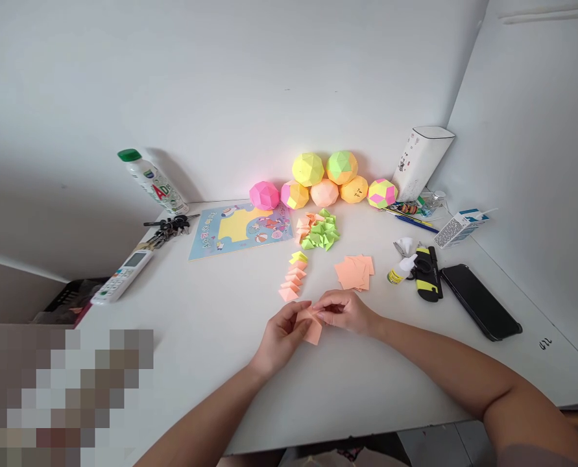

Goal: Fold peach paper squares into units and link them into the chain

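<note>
A small peach paper square (313, 331), partly folded, is between my two hands above the white table. My left hand (283, 331) pinches it with thumb and fingers on its left side. On its upper right, my right hand (348, 311) grips the edge with thumb and fingertips. The fingers cover part of the paper. Just beyond lies a row of folded peach pieces (292, 280), with a yellow folded piece (298, 257) at its far end. Loose flat peach sheets (354, 272) lie overlapped to the right of the row.
A heap of green and peach folded pieces (322, 232) lies farther back, before several faceted paper balls (324, 192). A picture board (235, 230), remote (123, 275) and bottle (153, 181) stand left. Right are a glue bottle (401, 269), box cutter (427, 274) and phone (481, 301).
</note>
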### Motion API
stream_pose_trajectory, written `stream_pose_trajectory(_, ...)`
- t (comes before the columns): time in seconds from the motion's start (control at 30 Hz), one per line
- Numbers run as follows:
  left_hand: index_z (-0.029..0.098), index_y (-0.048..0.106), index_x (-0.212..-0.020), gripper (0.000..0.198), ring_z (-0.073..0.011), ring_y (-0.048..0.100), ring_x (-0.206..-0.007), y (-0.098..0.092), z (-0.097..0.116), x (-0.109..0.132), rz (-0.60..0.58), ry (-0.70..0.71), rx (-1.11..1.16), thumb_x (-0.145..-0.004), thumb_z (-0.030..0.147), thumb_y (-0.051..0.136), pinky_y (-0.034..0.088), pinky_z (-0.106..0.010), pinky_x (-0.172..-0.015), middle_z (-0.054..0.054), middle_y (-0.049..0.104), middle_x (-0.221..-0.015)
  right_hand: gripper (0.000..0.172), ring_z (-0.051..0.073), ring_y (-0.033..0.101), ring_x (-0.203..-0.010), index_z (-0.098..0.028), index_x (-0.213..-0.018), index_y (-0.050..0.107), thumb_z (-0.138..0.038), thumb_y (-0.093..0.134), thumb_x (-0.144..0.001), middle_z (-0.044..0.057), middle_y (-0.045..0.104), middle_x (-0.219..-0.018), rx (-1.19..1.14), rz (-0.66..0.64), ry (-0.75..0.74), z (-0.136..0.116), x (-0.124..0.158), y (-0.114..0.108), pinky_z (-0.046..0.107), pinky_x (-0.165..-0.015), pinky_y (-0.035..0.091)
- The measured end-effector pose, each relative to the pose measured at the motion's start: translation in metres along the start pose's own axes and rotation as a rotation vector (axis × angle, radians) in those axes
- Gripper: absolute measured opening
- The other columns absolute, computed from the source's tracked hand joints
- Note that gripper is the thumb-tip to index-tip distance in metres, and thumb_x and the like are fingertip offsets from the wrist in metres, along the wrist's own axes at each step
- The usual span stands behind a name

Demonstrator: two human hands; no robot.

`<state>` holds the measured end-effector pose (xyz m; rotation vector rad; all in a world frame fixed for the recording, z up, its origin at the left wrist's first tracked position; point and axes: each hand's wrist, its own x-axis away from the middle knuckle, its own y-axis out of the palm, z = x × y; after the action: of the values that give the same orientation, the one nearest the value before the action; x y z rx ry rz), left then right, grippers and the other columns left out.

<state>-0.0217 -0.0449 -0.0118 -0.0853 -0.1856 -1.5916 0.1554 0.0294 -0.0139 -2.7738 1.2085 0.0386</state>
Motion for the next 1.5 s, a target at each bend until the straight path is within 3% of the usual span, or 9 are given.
stream_pose_trajectory(0.43, 0.02, 0.059, -0.11, 0.035, -0.0161, 0.06, -0.082, -0.001, -0.001, 0.001, 0.018, -0.037, -0.012, -0.077, 0.032, 0.063, 0.049, -0.025, -0.066, -0.005, 0.064, -0.095, 0.018, 0.012, 0.057, -0.065, -0.015, -0.092, 0.068, -0.028, 0.061, -0.082, 0.005, 0.064, -0.08, 0.09, 0.022, -0.067, 0.003, 0.002, 0.002, 0.024, -0.056, 0.045)
stream_pose_trajectory(0.77, 0.019, 0.059, -0.106, 0.033, -0.0107, 0.054, -0.063, 0.0, -0.007, -0.003, 0.005, -0.009, 0.066, -0.076, 0.032, 0.065, 0.047, -0.025, -0.062, 0.003, 0.054, -0.068, 0.017, 0.012, 0.057, -0.058, -0.015, -0.085, 0.07, -0.028, 0.059, -0.082, 0.006, 0.067, -0.072, 0.275, 0.085, -0.234, 0.001, 0.001, 0.007, 0.023, -0.051, 0.045)
stream_pose_trajectory(1.0, 0.023, 0.066, -0.097, 0.02, -0.0142, 0.056, -0.083, 0.0, -0.007, -0.005, -0.016, 0.184, -0.127, -0.079, 0.03, 0.062, 0.05, -0.027, -0.065, -0.007, 0.046, -0.112, 0.017, 0.012, 0.056, -0.056, -0.016, -0.083, 0.07, -0.026, 0.056, -0.083, 0.005, 0.065, -0.068, 0.302, 0.092, -0.334, -0.002, 0.0, 0.008, 0.023, -0.05, 0.045)
stream_pose_trajectory(1.23, 0.019, 0.068, -0.084, 0.017, -0.0138, 0.053, -0.069, 0.0, 0.0, -0.002, -0.013, 0.173, -0.316, -0.083, 0.031, 0.057, 0.045, -0.025, -0.06, -0.005, 0.058, -0.081, 0.017, 0.012, 0.058, -0.06, -0.014, -0.092, 0.067, -0.024, 0.058, -0.082, 0.007, 0.066, -0.077, 0.253, 0.021, -0.326, -0.002, 0.002, 0.006, 0.023, -0.05, 0.047)
stream_pose_trajectory(1.5, 0.02, 0.071, -0.084, 0.019, -0.0134, 0.052, -0.067, -0.001, 0.002, 0.0, 0.021, 0.205, -0.373, -0.084, 0.031, 0.056, 0.043, -0.024, -0.059, -0.003, 0.061, -0.074, 0.016, 0.013, 0.059, -0.065, -0.015, -0.093, 0.067, -0.022, 0.06, -0.08, 0.008, 0.066, -0.082, 0.217, 0.065, -0.195, 0.003, 0.001, 0.007, 0.024, -0.055, 0.05)
